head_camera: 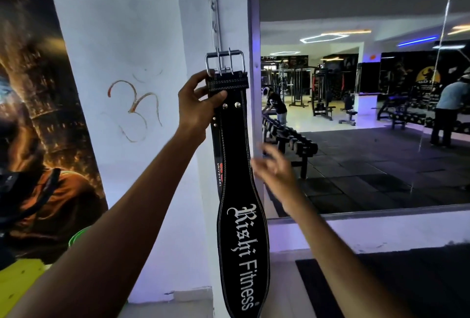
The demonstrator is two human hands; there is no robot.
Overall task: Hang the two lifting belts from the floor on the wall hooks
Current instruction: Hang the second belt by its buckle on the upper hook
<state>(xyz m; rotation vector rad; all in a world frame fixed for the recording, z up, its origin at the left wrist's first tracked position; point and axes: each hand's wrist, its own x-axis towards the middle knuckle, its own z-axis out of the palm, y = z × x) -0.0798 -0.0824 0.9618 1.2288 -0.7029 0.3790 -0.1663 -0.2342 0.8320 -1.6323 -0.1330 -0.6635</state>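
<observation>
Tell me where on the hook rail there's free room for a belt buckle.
The metal hook rail is bare above the steel buckle of the black leather belt. Its lower end is crowded by the buckle and the left hand.

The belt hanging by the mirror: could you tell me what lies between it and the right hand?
Nothing: in the head view, only white wall edge separates the open right hand from the belt.

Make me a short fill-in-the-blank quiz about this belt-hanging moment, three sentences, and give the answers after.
1. The ____ hand grips the black lifting belt just below its buckle.
2. The buckle is held up against the metal hook rail on the ____ wall.
3. The right hand is open and holds ____.

Answers: left; white; nothing
</observation>
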